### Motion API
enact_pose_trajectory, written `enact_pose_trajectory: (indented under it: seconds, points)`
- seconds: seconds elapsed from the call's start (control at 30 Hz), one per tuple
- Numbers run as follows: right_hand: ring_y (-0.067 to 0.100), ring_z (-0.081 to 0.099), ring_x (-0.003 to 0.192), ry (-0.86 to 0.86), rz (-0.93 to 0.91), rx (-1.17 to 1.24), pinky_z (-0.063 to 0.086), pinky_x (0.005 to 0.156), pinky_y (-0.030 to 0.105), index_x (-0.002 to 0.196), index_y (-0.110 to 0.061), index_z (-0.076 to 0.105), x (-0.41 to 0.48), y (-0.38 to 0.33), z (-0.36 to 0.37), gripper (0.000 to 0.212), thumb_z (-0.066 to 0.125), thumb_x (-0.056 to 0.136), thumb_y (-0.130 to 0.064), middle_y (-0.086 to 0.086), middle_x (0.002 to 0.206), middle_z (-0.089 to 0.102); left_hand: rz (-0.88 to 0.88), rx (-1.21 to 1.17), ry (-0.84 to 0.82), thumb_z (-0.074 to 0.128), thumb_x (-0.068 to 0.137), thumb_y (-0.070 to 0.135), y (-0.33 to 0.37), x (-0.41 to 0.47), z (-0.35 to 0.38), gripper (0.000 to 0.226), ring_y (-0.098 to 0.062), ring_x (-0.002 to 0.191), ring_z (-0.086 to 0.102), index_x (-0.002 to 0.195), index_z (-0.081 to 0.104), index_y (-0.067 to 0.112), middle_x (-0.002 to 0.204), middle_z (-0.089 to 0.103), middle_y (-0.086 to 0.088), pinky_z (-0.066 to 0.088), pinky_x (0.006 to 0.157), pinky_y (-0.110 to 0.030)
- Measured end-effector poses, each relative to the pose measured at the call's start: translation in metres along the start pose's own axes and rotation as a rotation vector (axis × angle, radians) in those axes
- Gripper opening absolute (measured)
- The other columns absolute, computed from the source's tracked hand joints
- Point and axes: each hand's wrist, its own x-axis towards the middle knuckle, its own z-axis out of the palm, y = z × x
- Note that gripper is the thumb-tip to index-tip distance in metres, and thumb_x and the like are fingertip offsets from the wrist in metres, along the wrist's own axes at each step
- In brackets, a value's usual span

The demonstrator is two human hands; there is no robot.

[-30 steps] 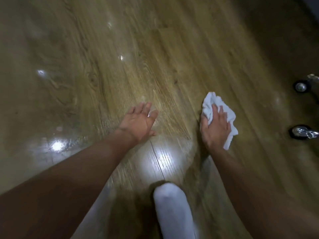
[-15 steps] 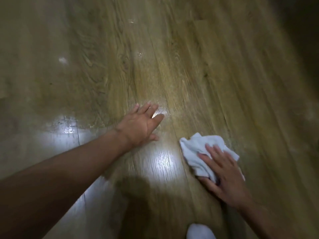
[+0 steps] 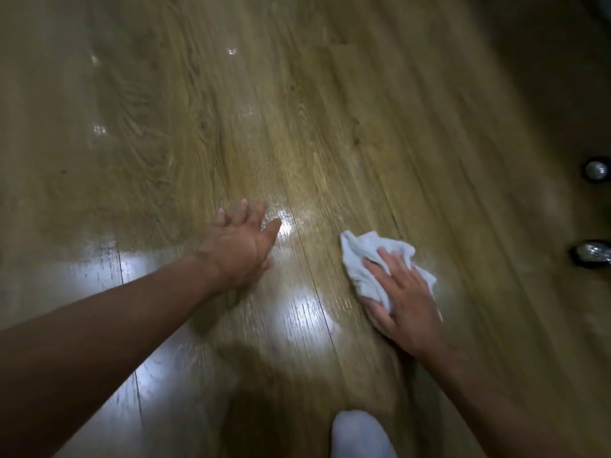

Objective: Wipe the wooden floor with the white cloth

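Observation:
A crumpled white cloth [image 3: 365,256] lies on the glossy wooden floor [image 3: 297,127], right of centre. My right hand [image 3: 405,302] presses flat on the cloth's near part with fingers spread and the thumb curled under its edge. My left hand [image 3: 241,246] rests palm-down on the bare boards to the left of the cloth, fingers apart, holding nothing. A gap of shiny floor separates the two hands.
Two black caster wheels with metal hubs stand at the right edge, one [image 3: 596,171] farther and one [image 3: 591,252] nearer. A white-clad knee [image 3: 358,434] shows at the bottom. Bright light reflections lie on the boards below my left hand.
My right hand with the cloth swept from the far right toward me and leftward, then a little back out to the right. The left hand stayed planted. The casters came back into view.

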Motion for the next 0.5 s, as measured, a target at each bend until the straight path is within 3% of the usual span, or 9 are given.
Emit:
enact_pose_trajectory:
  seconds: [0.13, 0.27, 0.33, 0.43, 0.5]
  points:
    - [0.021, 0.027, 0.144, 0.124, 0.338, 0.040, 0.033, 0.108, 0.052, 0.147, -0.024, 0.034, 0.000, 0.074, -0.020, 0.059, 0.029, 0.096, -0.054, 0.001, 0.157, 0.029, 0.173, 0.063, -0.002, 0.035, 0.097, 0.049, 0.035, 0.010, 0.002, 0.069, -0.036, 0.146, -0.005, 0.150, -0.002, 0.025, 0.159, -0.010, -0.013, 0.009, 0.113, -0.061]
    - [0.027, 0.028, 0.140, 0.276, 0.663, 0.047, 0.032, 0.109, 0.052, 0.147, -0.026, 0.029, 0.062, 0.072, -0.017, 0.055, 0.028, 0.098, -0.050, 0.002, 0.157, 0.026, 0.138, 0.179, -0.024, 0.029, 0.094, 0.059, 0.057, 0.019, 0.005, 0.077, -0.047, 0.143, -0.004, 0.150, -0.007, 0.021, 0.158, -0.013, -0.017, 0.013, 0.108, -0.068]
    - [0.029, 0.030, 0.140, 0.253, 0.549, 0.049, 0.031, 0.110, 0.050, 0.148, -0.025, 0.030, 0.066, 0.051, -0.012, 0.055, 0.031, 0.098, -0.047, 0.004, 0.155, 0.029, 0.126, 0.208, -0.023, 0.029, 0.094, 0.059, 0.063, 0.020, 0.004, 0.078, -0.049, 0.142, -0.002, 0.150, -0.008, 0.019, 0.157, -0.013, -0.019, 0.015, 0.109, -0.067]
    - [0.024, 0.030, 0.142, 0.092, 0.158, 0.023, 0.027, 0.112, 0.050, 0.146, -0.026, 0.038, 0.019, 0.053, -0.010, 0.053, 0.039, 0.096, -0.045, 0.001, 0.153, 0.035, 0.114, 0.192, -0.042, 0.033, 0.095, 0.056, 0.065, 0.021, 0.001, 0.079, -0.050, 0.142, -0.001, 0.151, -0.007, 0.018, 0.157, -0.012, -0.019, 0.017, 0.109, -0.066]
    - [0.022, 0.032, 0.141, 0.089, 0.166, -0.022, 0.028, 0.111, 0.051, 0.142, -0.025, 0.044, -0.015, 0.076, -0.014, 0.054, 0.041, 0.093, -0.048, 0.001, 0.151, 0.038, 0.113, 0.185, -0.042, 0.035, 0.094, 0.056, 0.067, 0.022, 0.002, 0.080, -0.050, 0.141, -0.001, 0.151, -0.007, 0.018, 0.157, -0.011, -0.019, 0.019, 0.109, -0.065]
